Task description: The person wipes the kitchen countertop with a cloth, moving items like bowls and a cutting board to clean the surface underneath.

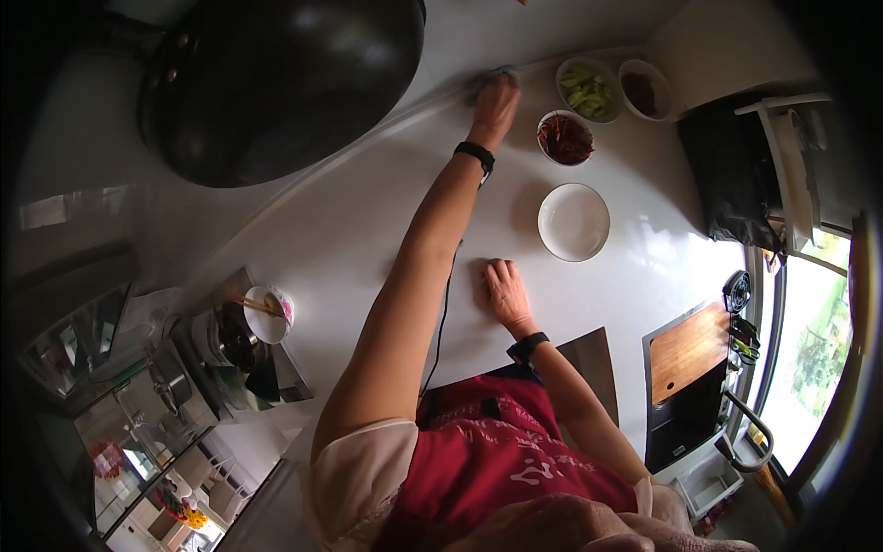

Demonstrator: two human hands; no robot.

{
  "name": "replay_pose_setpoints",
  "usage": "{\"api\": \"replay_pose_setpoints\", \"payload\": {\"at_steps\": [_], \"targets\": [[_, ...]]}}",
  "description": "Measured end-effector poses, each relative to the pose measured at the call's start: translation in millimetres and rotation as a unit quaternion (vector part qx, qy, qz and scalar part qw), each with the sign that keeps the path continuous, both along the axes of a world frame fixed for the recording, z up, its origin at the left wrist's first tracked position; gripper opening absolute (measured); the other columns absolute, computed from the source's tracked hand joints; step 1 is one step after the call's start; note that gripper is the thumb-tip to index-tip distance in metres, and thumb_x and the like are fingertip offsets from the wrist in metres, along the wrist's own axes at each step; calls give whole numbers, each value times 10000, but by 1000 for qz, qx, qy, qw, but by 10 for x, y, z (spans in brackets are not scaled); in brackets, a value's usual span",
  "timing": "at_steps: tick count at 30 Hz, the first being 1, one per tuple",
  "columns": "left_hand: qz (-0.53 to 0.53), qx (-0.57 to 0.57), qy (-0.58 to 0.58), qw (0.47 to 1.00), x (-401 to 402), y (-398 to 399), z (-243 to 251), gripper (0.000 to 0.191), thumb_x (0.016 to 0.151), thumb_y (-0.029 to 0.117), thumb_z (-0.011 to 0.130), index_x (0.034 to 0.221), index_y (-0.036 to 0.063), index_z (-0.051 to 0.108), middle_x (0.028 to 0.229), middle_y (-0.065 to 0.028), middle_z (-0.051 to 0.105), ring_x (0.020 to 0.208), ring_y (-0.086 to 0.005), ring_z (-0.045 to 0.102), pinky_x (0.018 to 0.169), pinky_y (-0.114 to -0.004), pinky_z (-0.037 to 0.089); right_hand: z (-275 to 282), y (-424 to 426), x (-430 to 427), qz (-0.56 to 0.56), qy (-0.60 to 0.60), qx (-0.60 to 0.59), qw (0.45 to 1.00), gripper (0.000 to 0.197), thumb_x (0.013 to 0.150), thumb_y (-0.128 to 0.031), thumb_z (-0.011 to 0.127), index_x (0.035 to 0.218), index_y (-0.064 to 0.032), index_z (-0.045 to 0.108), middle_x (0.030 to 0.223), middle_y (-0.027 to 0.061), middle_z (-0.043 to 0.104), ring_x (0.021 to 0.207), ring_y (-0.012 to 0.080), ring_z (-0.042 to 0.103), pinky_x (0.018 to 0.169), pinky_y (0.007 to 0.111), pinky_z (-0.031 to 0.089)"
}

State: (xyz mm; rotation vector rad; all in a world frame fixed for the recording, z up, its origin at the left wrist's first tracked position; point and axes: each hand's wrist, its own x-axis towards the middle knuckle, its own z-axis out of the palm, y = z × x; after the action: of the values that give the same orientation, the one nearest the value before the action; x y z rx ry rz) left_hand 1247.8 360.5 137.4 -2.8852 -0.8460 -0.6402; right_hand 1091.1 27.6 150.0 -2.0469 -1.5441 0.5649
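Observation:
My left hand (495,103) presses a greyish cloth (509,71) against the white countertop (359,200), at the seam where it meets the wall; most of the cloth is hidden under the hand. My right hand (507,293) rests palm down on the counter nearer my body, fingers bent, with nothing visible in it. An empty white bowl (574,222) stands to the right, between the two hands in depth. Beyond it sit a bowl of dried red chillies (566,138), a bowl of chopped green vegetable (588,93) and a bowl of dark brown food (641,93).
A large black wok (290,83) looms at upper left. Left of my arm, a bowl with chopsticks (265,317) stands by the hob (238,345). A black cable (441,324) crosses the counter. A wooden cutting board (690,348) covers part of the dark sink (679,428) at right.

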Motion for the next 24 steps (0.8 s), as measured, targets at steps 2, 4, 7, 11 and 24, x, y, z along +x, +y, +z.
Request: {"api": "replay_pose_setpoints", "payload": {"at_steps": [2, 4, 7, 11, 24], "targets": [[15, -40, 48, 998, -117, 222, 99, 155, 888, 75, 647, 1006, -16, 689, 1058, -205, 671, 873, -334, 724, 706, -404, 613, -354, -32, -15, 56, -1, 40, 998, 275, 854, -132, 593, 1110, -33, 586, 1116, 172, 542, 1072, 372, 522, 960, 446, 464], [-100, -108, -37, 988, 401, -75, -32, 160, 890, 52, 620, 1029, 2, 681, 1046, -198, 673, 903, -365, 712, 745, -452, 594, -284, -151, -29, -17, -15, -1, 1000, 274, 856, -134, 589, 1111, -34, 587, 1117, 171, 541, 1075, 370, 521, 959, 449, 465], [-133, -130, -132, 974, 250, 67, 22, 189, 885, 62, 594, 1043, 67, 697, 1063, -126, 669, 1003, -350, 674, 839, -484, 561, -391, -131, -69, -8, -9, 20, 1000, 273, 858, -135, 583, 1112, -33, 588, 1120, 171, 541, 1078, 371, 520, 960, 454, 466], [-140, 120, -40, 982, 116, -144, 52, 69, 801, 144, 644, 817, 133, 710, 1010, -12, 601, 1072, -198, 549, 895, -341, 508, -245, -110, -38, -13, 14, -21, 1000, 243, 856, -84, 569, 1094, -33, 587, 1158, 175, 541, 1112, 388, 503, 977, 456, 461], [-41, 5, -4, 999, -1069, -14, -71, 246, 872, 104, 596, 1107, 60, 656, 1169, -81, 570, 1068, -247, 560, 948, -401, 458, -273, -43, -90, -13, -26, 33, 999, 236, 802, -71, 593, 1036, -38, 595, 1078, 182, 554, 1022, 397, 532, 916, 478, 475]]}}
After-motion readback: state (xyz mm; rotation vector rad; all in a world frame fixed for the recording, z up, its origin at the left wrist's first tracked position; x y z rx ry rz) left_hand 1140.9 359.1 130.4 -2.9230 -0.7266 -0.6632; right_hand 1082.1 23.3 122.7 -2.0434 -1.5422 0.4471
